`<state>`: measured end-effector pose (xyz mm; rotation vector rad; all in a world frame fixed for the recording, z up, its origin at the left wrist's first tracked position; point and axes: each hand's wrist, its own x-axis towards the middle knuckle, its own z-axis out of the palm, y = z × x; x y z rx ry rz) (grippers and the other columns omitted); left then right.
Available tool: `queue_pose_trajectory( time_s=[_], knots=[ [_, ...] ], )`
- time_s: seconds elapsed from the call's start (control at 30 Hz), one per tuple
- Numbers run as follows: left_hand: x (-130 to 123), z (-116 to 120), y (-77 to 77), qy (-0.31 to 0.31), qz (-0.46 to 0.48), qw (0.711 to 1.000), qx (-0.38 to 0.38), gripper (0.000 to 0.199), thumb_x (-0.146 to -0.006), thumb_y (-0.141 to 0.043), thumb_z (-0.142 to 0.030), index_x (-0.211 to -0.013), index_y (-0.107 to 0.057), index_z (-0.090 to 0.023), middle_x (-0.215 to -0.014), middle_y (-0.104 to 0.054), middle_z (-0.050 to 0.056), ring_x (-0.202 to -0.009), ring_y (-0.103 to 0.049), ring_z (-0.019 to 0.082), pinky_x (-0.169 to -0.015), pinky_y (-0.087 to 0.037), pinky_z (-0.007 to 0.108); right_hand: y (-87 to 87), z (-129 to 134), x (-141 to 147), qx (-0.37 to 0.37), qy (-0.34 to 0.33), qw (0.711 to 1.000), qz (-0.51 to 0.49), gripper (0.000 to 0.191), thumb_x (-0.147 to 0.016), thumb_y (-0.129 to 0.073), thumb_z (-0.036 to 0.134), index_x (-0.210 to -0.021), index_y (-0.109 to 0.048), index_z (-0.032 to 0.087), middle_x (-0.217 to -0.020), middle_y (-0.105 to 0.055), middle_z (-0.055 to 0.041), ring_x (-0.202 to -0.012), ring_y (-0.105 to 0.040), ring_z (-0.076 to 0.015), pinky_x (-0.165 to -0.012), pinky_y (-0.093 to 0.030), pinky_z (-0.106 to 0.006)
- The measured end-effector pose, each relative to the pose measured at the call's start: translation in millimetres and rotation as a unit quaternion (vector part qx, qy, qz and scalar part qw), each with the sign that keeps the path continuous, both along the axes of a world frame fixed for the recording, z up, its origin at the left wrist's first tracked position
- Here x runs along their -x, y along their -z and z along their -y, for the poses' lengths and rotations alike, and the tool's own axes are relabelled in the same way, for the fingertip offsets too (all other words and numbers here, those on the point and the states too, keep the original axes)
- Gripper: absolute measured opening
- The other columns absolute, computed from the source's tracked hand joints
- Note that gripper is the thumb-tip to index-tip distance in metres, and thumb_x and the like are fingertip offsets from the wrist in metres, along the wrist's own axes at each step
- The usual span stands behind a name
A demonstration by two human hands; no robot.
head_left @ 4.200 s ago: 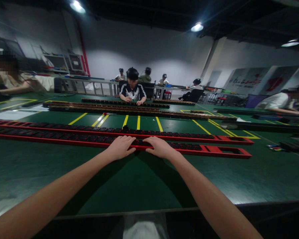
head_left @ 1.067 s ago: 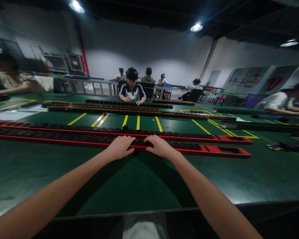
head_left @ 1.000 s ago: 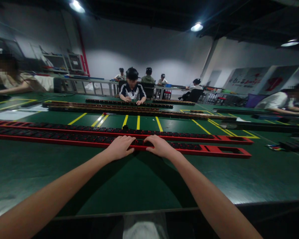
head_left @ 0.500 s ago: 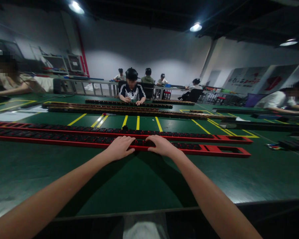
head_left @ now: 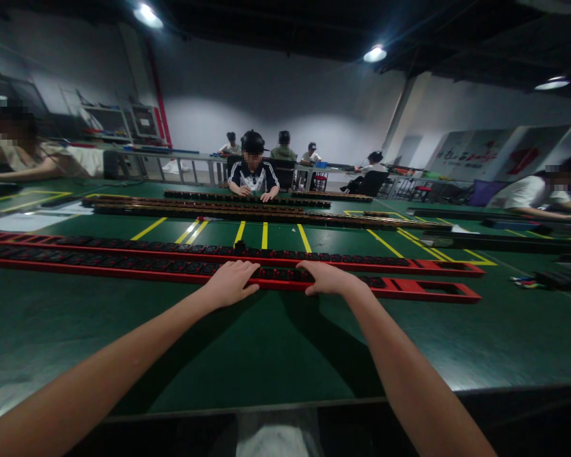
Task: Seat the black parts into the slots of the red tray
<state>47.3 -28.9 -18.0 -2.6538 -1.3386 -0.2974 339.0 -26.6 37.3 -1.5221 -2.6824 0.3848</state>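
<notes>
Nearest me on the green table lies a long red power strip, a shallow red channel lined with black socket-like modules. My left hand rests across its middle, fingers over the top and thumb against the near side. To the right of it, my right hand spans the same strip with thumb and fingers apart. Between the hands a few black modules with red spots show. What lies under the fingers is hidden. Behind runs a second red power strip, and a small black piece stands up from its modules.
Long dark bars with copper-coloured strips lie farther back on the green table, past yellow tape lines. A person works across the table; others sit at both sides. Black parts with coloured wires lie at right, white paper at left.
My right hand has moved a little to the right along the near strip, widening the gap between my hands. My left hand stays at its place.
</notes>
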Motion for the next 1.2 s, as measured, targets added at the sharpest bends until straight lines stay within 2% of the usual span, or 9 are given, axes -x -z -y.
queue_pose_trajectory(
  time_s=[0.33, 0.43, 0.63, 0.83, 0.97, 1.2],
  knots=[
    [2.0, -4.6, -3.2, -0.005, -0.005, 1.000, -0.018, 0.051, -0.099, -0.047, -0.043, -0.141, -0.050, -0.015, -0.132, -0.062, 0.014, -0.119, -0.059, 0.030, -0.099, -0.044, 0.042, -2.1, 2.9, -6.7, -0.055, -0.008, 0.998, 0.015, 0.062, -0.076, -0.077, 0.031, -0.133, -0.054, 0.023, -0.119, -0.067, -0.0104, -0.102, -0.064, -0.0279, -0.080, -0.047, -0.033],
    [3.6, -9.7, -2.5, -0.004, -0.004, 1.000, -0.024, 0.049, -0.099, -0.046, -0.041, -0.141, -0.051, -0.016, -0.130, -0.063, 0.013, -0.116, -0.060, 0.029, -0.097, -0.045, 0.042, 0.0, 1.1, -6.4, -0.079, 0.006, 0.997, 0.015, 0.058, -0.079, -0.075, 0.031, -0.132, -0.053, 0.023, -0.119, -0.067, -0.0104, -0.105, -0.064, -0.0283, -0.082, -0.047, -0.033],
    [7.0, -12.9, 3.0, 0.021, 0.025, 0.999, -0.022, 0.050, -0.100, -0.044, -0.044, -0.142, -0.048, -0.017, -0.139, -0.057, 0.013, -0.123, -0.057, 0.029, -0.103, -0.043, 0.043, 8.3, -3.1, -4.6, -0.087, 0.002, 0.996, -0.008, 0.055, -0.080, -0.073, 0.025, -0.131, -0.056, 0.020, -0.130, -0.064, -0.0117, -0.116, -0.061, -0.0281, -0.094, -0.047, -0.036],
    [7.2, -11.8, 5.2, 0.016, 0.029, 0.999, -0.022, 0.053, -0.097, -0.049, -0.041, -0.144, -0.047, -0.015, -0.144, -0.052, 0.014, -0.123, -0.056, 0.030, -0.105, -0.043, 0.044, 22.0, -8.9, 4.4, -0.105, -0.007, 0.994, -0.001, 0.066, -0.079, -0.073, 0.025, -0.140, -0.052, 0.015, -0.135, -0.061, -0.0152, -0.122, -0.057, -0.0298, -0.103, -0.045, -0.039],
    [8.0, -11.2, 3.9, 0.028, 0.033, 0.999, -0.014, 0.052, -0.097, -0.050, -0.038, -0.143, -0.047, -0.014, -0.140, -0.056, 0.014, -0.127, -0.054, 0.029, -0.107, -0.041, 0.044, 25.1, -9.7, 7.5, -0.112, -0.012, 0.994, 0.004, 0.067, -0.080, -0.072, 0.025, -0.142, -0.051, 0.014, -0.135, -0.061, -0.0157, -0.122, -0.058, -0.0298, -0.103, -0.045, -0.039],
    [9.7, -9.8, 1.2, 0.026, 0.029, 0.999, -0.007, 0.052, -0.096, -0.050, -0.038, -0.142, -0.048, -0.015, -0.139, -0.058, 0.014, -0.124, -0.055, 0.029, -0.107, -0.041, 0.045, 19.7, -4.4, 12.9, -0.115, -0.001, 0.993, 0.023, 0.066, -0.080, -0.069, 0.024, -0.142, -0.051, 0.013, -0.131, -0.063, -0.0163, -0.116, -0.061, -0.0302, -0.099, -0.047, -0.038]
  ],
)
